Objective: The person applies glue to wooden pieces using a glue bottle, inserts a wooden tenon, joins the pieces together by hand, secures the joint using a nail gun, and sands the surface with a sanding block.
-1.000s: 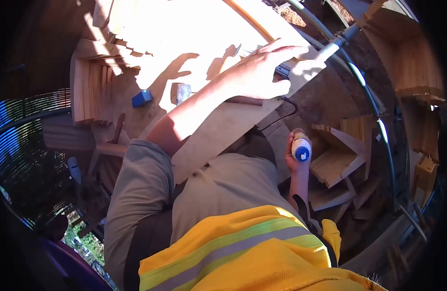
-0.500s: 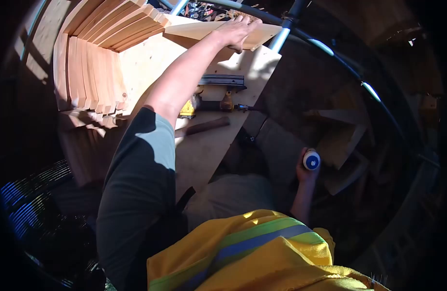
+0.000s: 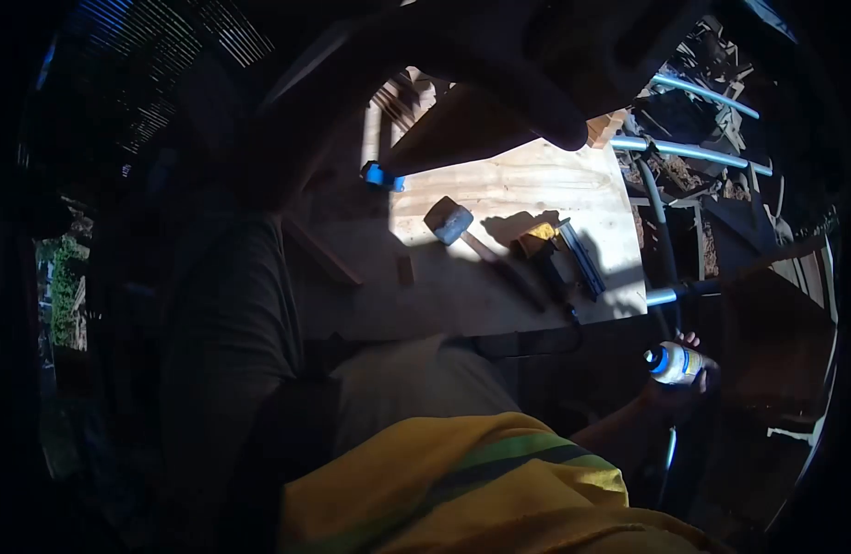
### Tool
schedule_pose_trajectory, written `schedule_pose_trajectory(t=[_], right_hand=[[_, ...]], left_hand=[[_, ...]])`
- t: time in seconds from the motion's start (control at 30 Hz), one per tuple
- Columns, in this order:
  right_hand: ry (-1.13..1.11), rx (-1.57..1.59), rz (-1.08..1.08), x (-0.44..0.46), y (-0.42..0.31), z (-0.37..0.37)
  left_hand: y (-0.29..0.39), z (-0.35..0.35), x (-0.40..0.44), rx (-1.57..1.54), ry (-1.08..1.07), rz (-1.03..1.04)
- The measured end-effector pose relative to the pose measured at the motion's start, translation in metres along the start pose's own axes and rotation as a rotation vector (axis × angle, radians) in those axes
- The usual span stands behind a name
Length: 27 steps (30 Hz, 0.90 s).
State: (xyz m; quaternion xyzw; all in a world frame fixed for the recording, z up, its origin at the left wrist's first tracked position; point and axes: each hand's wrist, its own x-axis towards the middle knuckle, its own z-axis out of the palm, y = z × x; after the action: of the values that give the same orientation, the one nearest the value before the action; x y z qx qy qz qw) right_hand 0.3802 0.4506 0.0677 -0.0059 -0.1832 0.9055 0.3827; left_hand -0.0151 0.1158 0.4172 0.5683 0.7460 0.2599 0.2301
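Observation:
My left hand (image 3: 522,88) is raised close to the camera at the top, dark in shadow, with its thumb pointing down. It appears wrapped on a shaded wooden board (image 3: 467,129); most of its fingers are hidden. At the lower right, my right hand (image 3: 701,380) is closed around a white glue bottle (image 3: 679,364) with a blue cap, tilted with the cap to the left. Between the hands, on a plywood worktop (image 3: 499,180), lie a mallet (image 3: 449,220) with a wooden handle and a yellow-and-black nail gun (image 3: 541,242).
A narrow wood strip (image 3: 322,254) and a small block (image 3: 405,270) lie on the worktop's shaded left part. Something blue (image 3: 384,176) stands near its far left. Metal pipes (image 3: 689,148) run past the right edge, with scrap wood (image 3: 712,65) beyond.
My view has turned left. My left hand has come off the worktop's far edge and up close to the camera with the board. The glue bottle has tipped from cap-on to side view.

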Motion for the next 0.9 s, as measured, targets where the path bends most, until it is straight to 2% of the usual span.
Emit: schedule_pose_trajectory(t=[0.03, 0.07, 0.1, 0.13, 0.17, 0.2, 0.23, 0.3, 0.37, 0.43, 0.47, 0.53, 0.6, 0.63, 0.67, 0.7, 0.73, 0.77, 0.8, 0.87, 0.9], right_hand=[[-0.016, 0.155, 0.08, 0.011, 0.016, 0.03], [-0.002, 0.054, 0.098, 0.019, 0.032, 0.062], [-0.024, 0.142, 0.114, 0.033, 0.044, 0.066], [-0.151, 0.196, 0.254, 0.043, 0.064, 0.09], [-0.17, 0.179, 0.329, 0.05, 0.083, 0.113], [-0.187, 0.164, 0.385, 0.059, 0.1, 0.124], [-0.178, 0.107, 0.392, 0.065, 0.123, 0.145], [-0.266, -0.209, 0.291, 0.07, 0.165, 0.186], [-0.673, -0.453, -0.041, 0.048, 0.245, 0.247], [-0.858, -0.531, -0.072, 0.035, 0.302, 0.301], [-0.693, -0.441, 0.204, 0.037, 0.315, 0.327], [-0.857, -0.3, 0.333, -0.009, 0.37, 0.393], [-0.875, -0.353, 0.292, -0.053, 0.416, 0.44], [-0.832, -0.484, 0.155, -0.081, 0.436, 0.461], [-0.809, -0.541, 0.134, -0.107, 0.451, 0.483], [-0.785, -0.597, 0.115, -0.133, 0.466, 0.505], [-0.78, -0.576, 0.212, -0.15, 0.477, 0.522], [-1.164, -0.084, 0.683, -0.137, 0.487, 0.526], [-1.215, -0.033, 0.764, -0.128, 0.498, 0.532], [-1.158, -0.046, 0.82, -0.153, 0.513, 0.56], [-1.154, -0.05, 0.802, -0.169, 0.517, 0.569]], left_hand=[[-0.006, 0.004, -0.037, -0.099, 0.003, -0.166], [-0.018, 0.032, -0.074, -0.179, 0.225, -0.063], [-0.05, 0.055, -0.104, -0.236, 0.289, -0.101], [-0.068, 0.072, -0.14, -0.346, 0.237, -0.229], [-0.082, 0.102, -0.176, -0.653, 0.224, -0.25], [-0.096, 0.126, -0.211, -0.648, 0.285, -0.359], [-0.108, 0.151, -0.243, -0.923, 0.307, -0.418], [-0.112, 0.187, -0.303, -0.974, 0.467, -0.379], [-0.115, 0.22, -0.348, -1.014, 0.603, -0.328], [-0.118, 0.251, -0.38, -1.142, 0.782, -0.214], [-0.112, 0.26, -0.394, -1.158, 0.802, -0.198], [-0.103, 0.269, -0.421, -1.05, 0.919, -0.256], [-0.105, 0.272, -0.448, -1.017, 0.932, -0.231], [-0.102, 0.273, -0.459, -1.003, 0.933, -0.22], [-0.099, 0.273, -0.47, -0.989, 0.935, -0.21], [-0.093, 0.263, -0.486, -1.093, 0.892, -0.203], [-0.09, 0.257, -0.499, -1.193, 0.845, -0.199], [-0.092, 0.253, -0.51, -1.19, 0.874, -0.186], [-0.089, 0.244, -0.525, -1.162, 0.872, -0.195], [-0.073, 0.229, -0.545, -1.187, 1.027, -0.172], [-0.092, 0.229, -0.551, -1.155, 0.986, -0.078]])
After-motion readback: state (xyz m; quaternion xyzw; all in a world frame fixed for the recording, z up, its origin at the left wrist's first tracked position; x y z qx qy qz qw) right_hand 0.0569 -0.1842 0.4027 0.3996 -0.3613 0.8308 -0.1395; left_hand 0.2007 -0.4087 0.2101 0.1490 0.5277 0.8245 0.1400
